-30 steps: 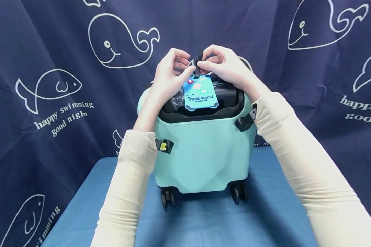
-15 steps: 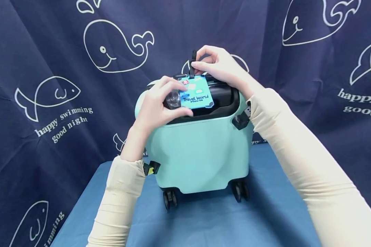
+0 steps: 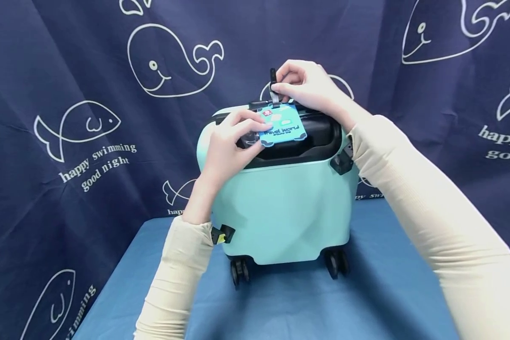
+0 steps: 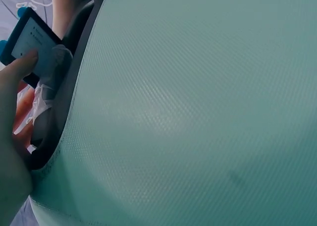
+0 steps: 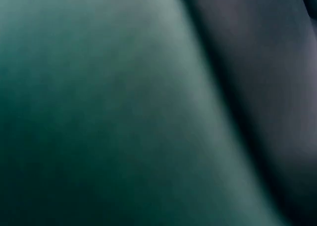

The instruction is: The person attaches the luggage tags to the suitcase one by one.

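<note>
A mint-green suitcase [image 3: 284, 212] stands upright on its black wheels in the head view. Over the black recessed panel [image 3: 320, 134] of its top lies a blue luggage tag [image 3: 285, 127] printed "Travel World". My left hand [image 3: 227, 148] pinches the tag's left edge, fingers on the printed face. In the left wrist view, the thumb presses the tag's dark-framed back [image 4: 37, 37]. My right hand [image 3: 310, 85] pinches the tag's black strap [image 3: 273, 75], which rises upright from the suitcase handle. The right wrist view holds only a blurred suitcase side [image 5: 109, 112], with no fingers showing.
A blue cloth [image 3: 276, 307] covers the table beneath the suitcase. Behind hangs a navy curtain [image 3: 255, 28] with white whale and fish drawings. Crinkled clear plastic [image 4: 42, 102] wraps the handle beside my left fingers. Small black wrist cameras [image 3: 342, 162] sit at both cuffs.
My left hand has come down from near the strap to the tag's left edge and now pinches it, tilting the tag up. My right hand keeps hold of the strap.
</note>
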A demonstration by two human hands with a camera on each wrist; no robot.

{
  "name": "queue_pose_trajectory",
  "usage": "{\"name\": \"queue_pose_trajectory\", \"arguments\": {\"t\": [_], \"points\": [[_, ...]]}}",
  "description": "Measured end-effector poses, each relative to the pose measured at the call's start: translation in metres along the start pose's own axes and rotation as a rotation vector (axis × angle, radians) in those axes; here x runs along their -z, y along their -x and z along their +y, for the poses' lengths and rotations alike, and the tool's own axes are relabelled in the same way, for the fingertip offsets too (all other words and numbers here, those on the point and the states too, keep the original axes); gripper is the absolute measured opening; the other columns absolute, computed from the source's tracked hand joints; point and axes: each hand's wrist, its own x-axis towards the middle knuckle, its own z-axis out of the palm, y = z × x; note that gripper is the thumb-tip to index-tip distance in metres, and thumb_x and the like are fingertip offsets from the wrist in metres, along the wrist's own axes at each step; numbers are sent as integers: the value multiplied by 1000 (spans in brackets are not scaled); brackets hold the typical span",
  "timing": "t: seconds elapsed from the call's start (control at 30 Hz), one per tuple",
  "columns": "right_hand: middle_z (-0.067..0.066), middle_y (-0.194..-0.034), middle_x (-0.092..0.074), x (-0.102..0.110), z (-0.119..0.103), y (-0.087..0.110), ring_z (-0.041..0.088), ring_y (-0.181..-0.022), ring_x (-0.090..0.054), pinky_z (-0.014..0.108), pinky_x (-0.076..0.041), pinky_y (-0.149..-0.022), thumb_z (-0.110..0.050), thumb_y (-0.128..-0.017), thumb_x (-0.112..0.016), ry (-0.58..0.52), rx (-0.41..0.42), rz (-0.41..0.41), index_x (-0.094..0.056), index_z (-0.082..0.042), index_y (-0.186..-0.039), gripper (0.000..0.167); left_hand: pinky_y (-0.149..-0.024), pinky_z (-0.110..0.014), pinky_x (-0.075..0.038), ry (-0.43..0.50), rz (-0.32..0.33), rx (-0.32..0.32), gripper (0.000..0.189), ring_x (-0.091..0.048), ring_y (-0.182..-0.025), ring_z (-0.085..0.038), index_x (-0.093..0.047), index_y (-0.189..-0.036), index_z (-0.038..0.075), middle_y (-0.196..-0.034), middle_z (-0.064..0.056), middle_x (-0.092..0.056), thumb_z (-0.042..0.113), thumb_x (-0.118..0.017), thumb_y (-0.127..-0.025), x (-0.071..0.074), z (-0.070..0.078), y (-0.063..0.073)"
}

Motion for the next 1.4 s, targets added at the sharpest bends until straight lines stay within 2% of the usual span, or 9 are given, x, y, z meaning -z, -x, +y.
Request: {"name": "queue_pose_trajectory", "arguments": {"t": [0.27, 0.5, 0.73, 0.93, 1.17, 1.4], "points": [[-15, -65, -63, -6, 0, -5, 3, -66, -58, 19, -38, -74, -27, -88, -63, 33, -122, -50, -59, -10, -95, 19, -90, -30, -45, 39, 73, 8, 24, -59, -100, -25, -73, -93, 5, -97, -13, -65, -7, -63, -74, -1, 0, 0], [-16, -68, -59, -7, -2, -8, 6, -75, -53, 20, -36, -72, -35, -89, -61, 150, -223, -80, -66, -6, -106, 34, -91, -31, -44, 61, 63, -38, 22, -60, -101, -25, -72, -93, 4, -97, -13, -67, -5, -64, -75, 5, -5, -3], [-13, -75, -60, -3, -4, -9, 9, -83, -49, 21, -34, -74, -40, -88, -61, 142, -277, -96, -69, -7, -112, 41, -93, -29, -45, 113, 31, -50, 20, -63, -100, -20, -72, -94, 3, -96, -13, -70, -3, -65, -76, 6, -7, -5], [-9, -86, -63, -6, -3, -7, 8, -89, -50, 19, -34, -78, -40, -87, -61, 149, -308, -111, -70, -10, -111, 39, -92, -28, -45, 114, 35, -41, 18, -65, -98, -20, -73, -92, 3, -93, -11, -71, -1, -71, -74, 4, -6, 0], [-8, -82, -62, -5, -3, -6, 8, -86, -50, 19, -35, -77, -38, -86, -61, 115, -303, -120, -71, -11, -105, 35, -92, -27, -45, 111, 25, -40, 18, -65, -98, -20, -74, -92, 3, -93, -11, -71, 2, -73, -75, 4, -4, 0], [-11, -77, -61, -4, -1, -5, 8, -84, -50, 19, -35, -76, -41, -85, -61, 144, -298, -104, -72, -12, -104, 37, -90, -28, -45, 107, 38, -27, 21, -65, -97, -21, -74, -93, 4, -93, -11, -71, 0, -72, -73, 2, -4, 0]]}}
